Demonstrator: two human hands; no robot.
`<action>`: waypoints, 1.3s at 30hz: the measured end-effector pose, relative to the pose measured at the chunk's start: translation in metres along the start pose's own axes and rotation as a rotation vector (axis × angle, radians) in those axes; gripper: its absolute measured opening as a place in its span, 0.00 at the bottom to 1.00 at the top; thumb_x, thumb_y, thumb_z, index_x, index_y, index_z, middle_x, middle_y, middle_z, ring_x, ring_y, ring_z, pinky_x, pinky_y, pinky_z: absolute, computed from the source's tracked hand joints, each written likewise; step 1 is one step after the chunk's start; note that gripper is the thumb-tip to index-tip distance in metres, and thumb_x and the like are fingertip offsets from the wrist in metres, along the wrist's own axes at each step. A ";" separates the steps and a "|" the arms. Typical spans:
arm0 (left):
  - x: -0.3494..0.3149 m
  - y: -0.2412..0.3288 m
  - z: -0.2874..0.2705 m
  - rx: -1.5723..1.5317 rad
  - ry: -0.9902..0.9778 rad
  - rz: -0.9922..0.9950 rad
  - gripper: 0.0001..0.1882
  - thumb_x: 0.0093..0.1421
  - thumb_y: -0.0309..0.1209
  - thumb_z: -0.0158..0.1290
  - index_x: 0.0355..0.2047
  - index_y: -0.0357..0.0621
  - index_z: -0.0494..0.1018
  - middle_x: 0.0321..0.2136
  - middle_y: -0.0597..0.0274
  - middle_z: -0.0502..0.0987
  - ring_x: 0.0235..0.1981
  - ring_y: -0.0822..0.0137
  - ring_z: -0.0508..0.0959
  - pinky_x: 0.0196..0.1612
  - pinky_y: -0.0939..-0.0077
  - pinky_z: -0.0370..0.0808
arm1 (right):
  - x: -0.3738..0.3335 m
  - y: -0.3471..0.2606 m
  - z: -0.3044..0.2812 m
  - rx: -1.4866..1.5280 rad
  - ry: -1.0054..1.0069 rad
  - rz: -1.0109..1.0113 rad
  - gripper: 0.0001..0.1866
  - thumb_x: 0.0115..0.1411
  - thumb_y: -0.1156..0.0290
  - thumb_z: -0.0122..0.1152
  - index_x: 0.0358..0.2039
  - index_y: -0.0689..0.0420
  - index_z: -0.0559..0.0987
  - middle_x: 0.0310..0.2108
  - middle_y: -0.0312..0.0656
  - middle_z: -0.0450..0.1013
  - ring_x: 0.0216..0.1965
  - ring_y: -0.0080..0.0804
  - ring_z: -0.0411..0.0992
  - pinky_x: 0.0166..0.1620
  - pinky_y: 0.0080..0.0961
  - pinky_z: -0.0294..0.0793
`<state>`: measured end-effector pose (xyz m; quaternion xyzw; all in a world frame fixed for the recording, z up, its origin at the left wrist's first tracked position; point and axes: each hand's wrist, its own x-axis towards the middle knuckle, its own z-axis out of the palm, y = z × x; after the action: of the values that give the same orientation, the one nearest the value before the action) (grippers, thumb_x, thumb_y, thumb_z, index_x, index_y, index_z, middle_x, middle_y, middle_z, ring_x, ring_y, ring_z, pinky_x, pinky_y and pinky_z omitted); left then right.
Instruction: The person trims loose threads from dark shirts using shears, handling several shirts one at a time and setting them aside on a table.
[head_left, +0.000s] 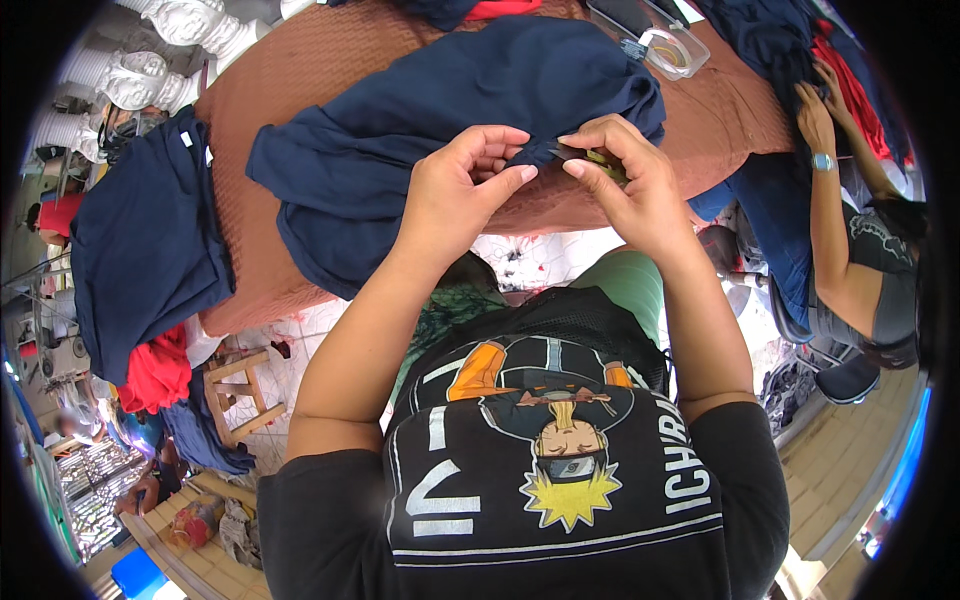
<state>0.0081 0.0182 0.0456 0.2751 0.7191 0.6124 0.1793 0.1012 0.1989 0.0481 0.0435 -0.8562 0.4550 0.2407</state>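
A large navy garment lies bunched over the brown-covered table in front of me. My left hand pinches a small fold of its near edge between thumb and fingers. Close against that fold, my right hand is closed around small thread snips with a yellow-green handle. Their dark blade tips point left, at the pinched cloth. Most of the handle is hidden in my palm, and I cannot tell whether the blades touch the fabric.
The brown tablecloth has more navy garments hanging off its left end. A clear plastic box sits at the far right. Beside it, another person's hands rest on navy and red cloth. A wooden stool stands lower left.
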 end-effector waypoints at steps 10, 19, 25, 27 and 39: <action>0.000 0.001 -0.004 -0.152 -0.046 -0.054 0.16 0.55 0.25 0.62 0.44 0.36 0.75 0.35 0.62 0.79 0.35 0.76 0.77 0.41 0.82 0.75 | 0.009 -0.007 0.008 -0.035 -0.025 -0.094 0.11 0.54 0.74 0.65 0.39 0.58 0.78 0.37 0.42 0.72 0.37 0.37 0.75 0.38 0.27 0.75; -0.001 0.000 -0.006 -0.064 -0.075 -0.060 0.15 0.57 0.24 0.60 0.45 0.35 0.74 0.36 0.61 0.80 0.36 0.76 0.77 0.41 0.83 0.74 | 0.009 -0.009 0.007 0.014 0.001 -0.051 0.12 0.54 0.75 0.66 0.39 0.59 0.78 0.34 0.41 0.71 0.34 0.33 0.73 0.38 0.25 0.73; -0.013 0.051 -0.066 -0.423 -0.991 -0.159 0.23 0.66 0.36 0.49 0.51 0.25 0.70 0.28 0.48 0.81 0.24 0.67 0.82 0.27 0.74 0.79 | 0.007 -0.004 -0.007 0.042 0.072 0.024 0.12 0.54 0.74 0.66 0.39 0.60 0.78 0.32 0.37 0.71 0.30 0.25 0.69 0.36 0.20 0.69; -0.026 0.067 -0.074 -0.480 -0.915 -0.016 0.33 0.68 0.44 0.43 0.53 0.15 0.64 0.36 0.37 0.79 0.32 0.60 0.83 0.35 0.67 0.80 | 0.008 0.005 -0.011 0.064 0.123 0.021 0.12 0.54 0.74 0.67 0.39 0.59 0.78 0.31 0.36 0.70 0.30 0.23 0.67 0.36 0.19 0.68; -0.060 -0.002 0.000 0.378 -0.738 -0.053 0.15 0.61 0.40 0.55 0.39 0.41 0.74 0.27 0.61 0.81 0.31 0.62 0.81 0.38 0.72 0.75 | 0.003 0.006 -0.006 -0.272 -0.118 -0.013 0.19 0.46 0.78 0.69 0.41 0.58 0.77 0.40 0.41 0.71 0.36 0.38 0.74 0.40 0.29 0.73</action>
<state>0.0550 -0.0192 0.0384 0.4855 0.7134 0.3249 0.3870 0.0989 0.2073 0.0475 0.0424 -0.9223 0.3301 0.1967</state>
